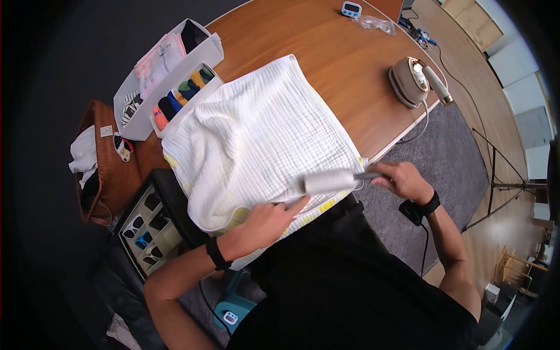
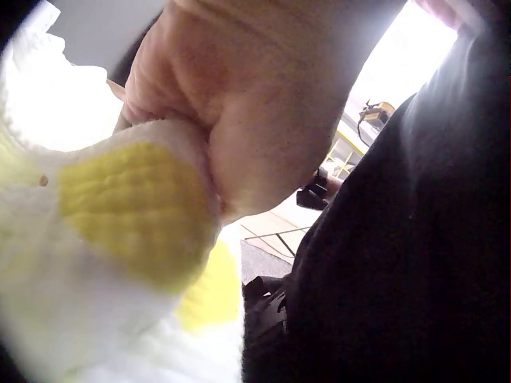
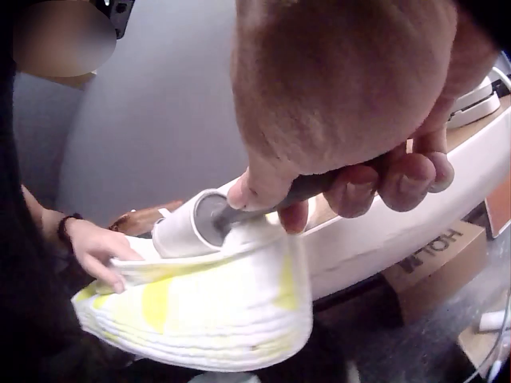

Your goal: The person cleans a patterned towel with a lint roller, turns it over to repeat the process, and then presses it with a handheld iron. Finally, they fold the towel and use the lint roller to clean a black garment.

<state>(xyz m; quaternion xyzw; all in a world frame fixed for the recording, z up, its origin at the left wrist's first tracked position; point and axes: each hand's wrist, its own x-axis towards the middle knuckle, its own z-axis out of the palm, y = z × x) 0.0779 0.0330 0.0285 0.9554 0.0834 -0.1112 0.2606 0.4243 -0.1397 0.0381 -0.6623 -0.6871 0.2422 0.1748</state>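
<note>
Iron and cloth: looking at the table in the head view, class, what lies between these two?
Nothing lies between the iron and the cloth; the head view shows only bare table there.

The left hand [image 2: 239, 112] touches a yellow-patched white cloth [image 2: 132, 239], near a black garment [image 2: 399, 247].

A steamer [image 1: 410, 83] stands near the right edge of the wooden table [image 1: 344, 96], a timer [image 1: 351, 9] and clear plastic packaging [image 1: 375, 24] at its far end, white boxes [image 1: 186, 67] and a brown bag [image 1: 116, 160] on its left
</note>
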